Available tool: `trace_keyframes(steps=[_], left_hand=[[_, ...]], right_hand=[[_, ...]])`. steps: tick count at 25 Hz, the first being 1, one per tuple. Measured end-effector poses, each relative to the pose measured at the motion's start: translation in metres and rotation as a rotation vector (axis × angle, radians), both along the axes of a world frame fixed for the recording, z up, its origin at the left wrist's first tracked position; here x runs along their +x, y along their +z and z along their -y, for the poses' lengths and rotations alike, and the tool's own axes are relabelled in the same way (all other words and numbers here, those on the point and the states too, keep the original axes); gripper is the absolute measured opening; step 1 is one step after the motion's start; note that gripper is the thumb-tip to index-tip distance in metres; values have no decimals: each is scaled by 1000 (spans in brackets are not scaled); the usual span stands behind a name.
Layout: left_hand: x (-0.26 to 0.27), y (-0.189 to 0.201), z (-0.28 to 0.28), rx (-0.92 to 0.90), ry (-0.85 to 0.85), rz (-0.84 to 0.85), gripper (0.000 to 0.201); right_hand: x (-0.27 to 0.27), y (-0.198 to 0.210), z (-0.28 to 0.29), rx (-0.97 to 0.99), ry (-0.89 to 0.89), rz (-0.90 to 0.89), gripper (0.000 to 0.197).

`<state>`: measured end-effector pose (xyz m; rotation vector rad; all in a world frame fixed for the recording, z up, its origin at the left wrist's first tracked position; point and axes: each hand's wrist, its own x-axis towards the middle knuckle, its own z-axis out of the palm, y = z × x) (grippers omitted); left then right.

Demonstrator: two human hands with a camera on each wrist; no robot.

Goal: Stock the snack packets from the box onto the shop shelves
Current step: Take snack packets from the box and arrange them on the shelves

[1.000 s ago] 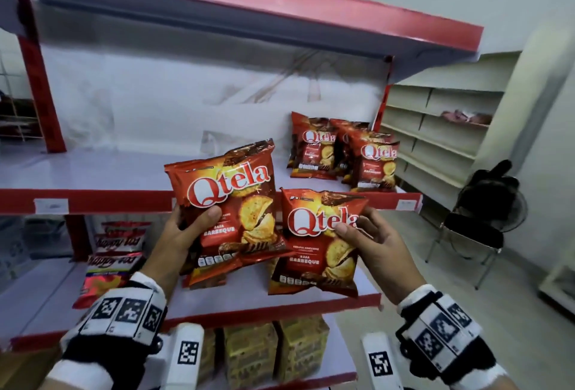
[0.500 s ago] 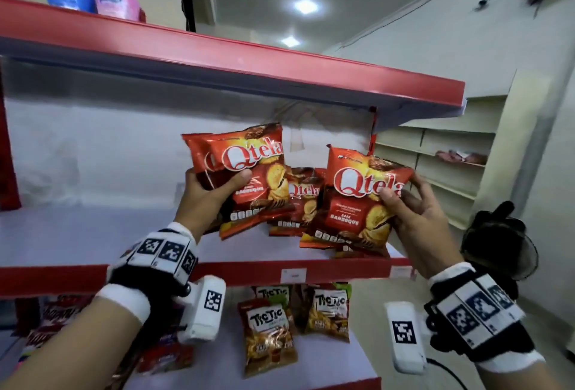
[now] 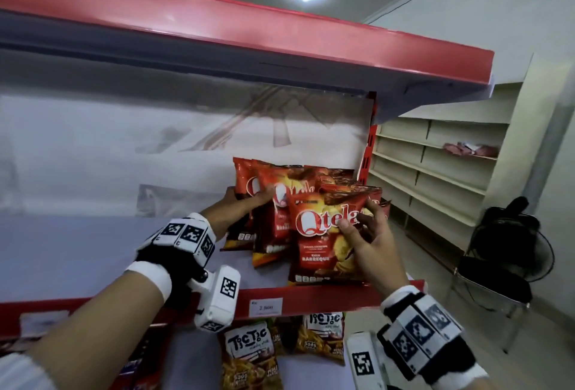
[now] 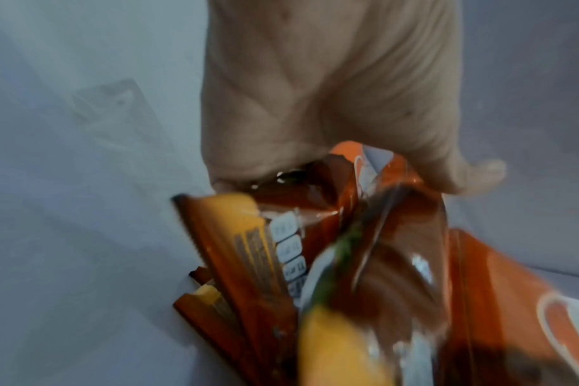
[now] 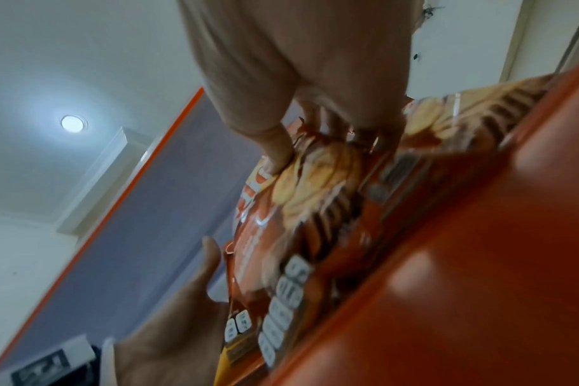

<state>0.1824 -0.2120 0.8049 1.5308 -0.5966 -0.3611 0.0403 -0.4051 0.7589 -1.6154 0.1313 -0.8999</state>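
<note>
My left hand (image 3: pixel 249 203) grips at least two red Qtela barbeque packets (image 3: pixel 270 234) by their left side, thumb across the front. They stand on the purple-grey shelf (image 3: pixel 93 249). My right hand (image 3: pixel 357 218) pinches another Qtela packet (image 3: pixel 317 252) in front of them, its lower edge at the shelf's red front lip (image 3: pixel 326 299). More Qtela packets (image 3: pixel 336 178) stand behind, mostly hidden. In the left wrist view the left hand (image 4: pixel 314 169) clutches the packets' edges (image 4: pixel 248 248). The right wrist view shows the right hand (image 5: pixel 314 135) with its thumb pressed on the packet (image 5: pixel 308 209).
A red-edged upper shelf (image 3: pixel 249 29) hangs close overhead. Tic Tic packets (image 3: pixel 249 346) lie on the shelf below, under a price tag (image 3: pixel 266 307). Cream shelving (image 3: pixel 435 165) and a black chair (image 3: pixel 504 259) stand to the right. The shelf's left part is bare.
Both hands have moved forward and to the right with their packets, bringing them onto the shelf against the packets standing there. The right-hand packet now overlaps the left-hand ones.
</note>
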Motion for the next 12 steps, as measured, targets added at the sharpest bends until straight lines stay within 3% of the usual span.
trace_keyframes(steps=[2,5,8,12], left_hand=[[6,-6,4,103,5,-13,98],[11,-11,8,187,39,43,73],[16,-12,12,369,173,98,78],[19,-14,20,344,162,65,74]], right_hand=[[4,-7,5,-19,-38,-33,51],[9,-11,10,-60,-96,-50,55],[10,-12,13,-50,-90,-36,56],[7,-13,13,-53,-49,-66,60]])
